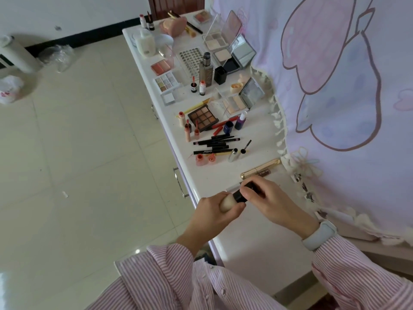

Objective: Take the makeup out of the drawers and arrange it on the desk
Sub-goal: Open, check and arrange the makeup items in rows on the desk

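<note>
At the near end of the bench [257, 247], my left grip [214, 211] and right grip [272, 202] both clasp a tube [234, 199], which I judge needs laying beside the gold stick [260, 168].

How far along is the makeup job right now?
Mostly done, it looks: palettes, pencils and bottles already cover the desk. In hand: the left hand and right hand both grip a beige tube with a black cap. Left: setting it down; the drawers' contents aren't visible.
</note>
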